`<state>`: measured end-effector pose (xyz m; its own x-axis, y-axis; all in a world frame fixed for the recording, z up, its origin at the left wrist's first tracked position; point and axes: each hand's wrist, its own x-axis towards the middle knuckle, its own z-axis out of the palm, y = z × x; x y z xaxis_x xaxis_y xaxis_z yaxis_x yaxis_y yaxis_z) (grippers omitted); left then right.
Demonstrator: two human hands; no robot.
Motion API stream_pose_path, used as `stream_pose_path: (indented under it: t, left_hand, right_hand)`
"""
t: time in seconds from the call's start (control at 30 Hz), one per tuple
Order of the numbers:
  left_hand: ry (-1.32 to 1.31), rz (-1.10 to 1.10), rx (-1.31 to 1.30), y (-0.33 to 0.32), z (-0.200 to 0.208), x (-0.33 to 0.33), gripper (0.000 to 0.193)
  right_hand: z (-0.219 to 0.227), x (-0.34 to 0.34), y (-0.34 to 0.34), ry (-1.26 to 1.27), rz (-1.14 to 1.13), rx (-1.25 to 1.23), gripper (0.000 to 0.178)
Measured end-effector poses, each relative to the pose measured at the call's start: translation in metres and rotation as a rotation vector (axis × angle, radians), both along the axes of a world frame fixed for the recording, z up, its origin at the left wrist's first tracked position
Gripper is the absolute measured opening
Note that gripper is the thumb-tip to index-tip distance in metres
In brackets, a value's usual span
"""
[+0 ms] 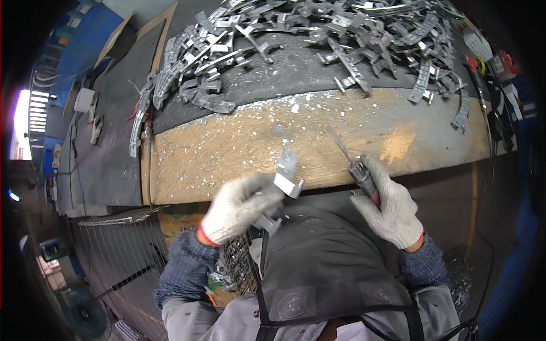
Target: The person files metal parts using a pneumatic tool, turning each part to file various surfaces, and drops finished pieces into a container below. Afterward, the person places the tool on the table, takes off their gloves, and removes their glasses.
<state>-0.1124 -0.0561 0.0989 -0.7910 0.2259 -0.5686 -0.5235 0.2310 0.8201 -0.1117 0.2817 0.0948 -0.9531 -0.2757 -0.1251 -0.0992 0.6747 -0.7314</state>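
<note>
My left hand (234, 207), in a white knit glove, is closed around a grey metal bracket (286, 165). One end of the bracket rises above the fingers, with a bright bent tab; another part shows below the hand. My right hand (391, 207), gloved the same way, grips a hand tool (363, 175) with a dark handle and reddish butt. Its thin blade points up and left over the bench and looks blurred, so I cannot tell whether it is a file or a knife. Tool and bracket are apart, both near the bench's front edge.
A large heap of similar metal brackets (341, 34) covers the back of the bench on a dark mat (273, 79). Metal chips litter the wooden bench top (216, 150). Left below stands a wire rack (119, 238). A bin with metal parts (236, 264) sits below my left forearm.
</note>
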Motion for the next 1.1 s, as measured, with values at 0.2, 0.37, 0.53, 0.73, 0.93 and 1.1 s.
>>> stream_pose_path:
  t: [0.2, 0.37, 0.53, 0.73, 0.93, 1.1]
  left_hand:
    - [-0.412, 0.481, 0.859, 0.028, -0.059, 0.044, 0.042]
    - [-0.317, 0.529, 0.719, 0.034, -0.077, 0.052, 0.043]
    - [-0.309, 0.453, 0.629, 0.032, -0.071, 0.046, 0.044]
    - [-0.309, 0.529, 0.710, 0.037, -0.069, 0.043, 0.048]
    - [-0.294, 0.464, 0.897, 0.037, -0.070, 0.049, 0.045]
    - [-0.310, 0.527, 0.868, 0.048, -0.072, 0.052, 0.047]
  right_hand:
    - [0.011, 0.001, -0.001, -0.135, 0.324, 0.194, 0.075]
    - [0.021, 0.001, -0.007, -0.201, 0.551, 0.419, 0.071]
    - [0.023, -0.020, -0.020, -0.154, 0.527, 0.486, 0.071]
    - [0.021, -0.038, -0.020, -0.191, 0.455, 0.472, 0.074]
    - [0.017, -0.018, -0.018, -0.250, 0.568, 0.243, 0.078]
    - [0.015, 0.000, -0.019, -0.483, 0.816, 0.311, 0.081]
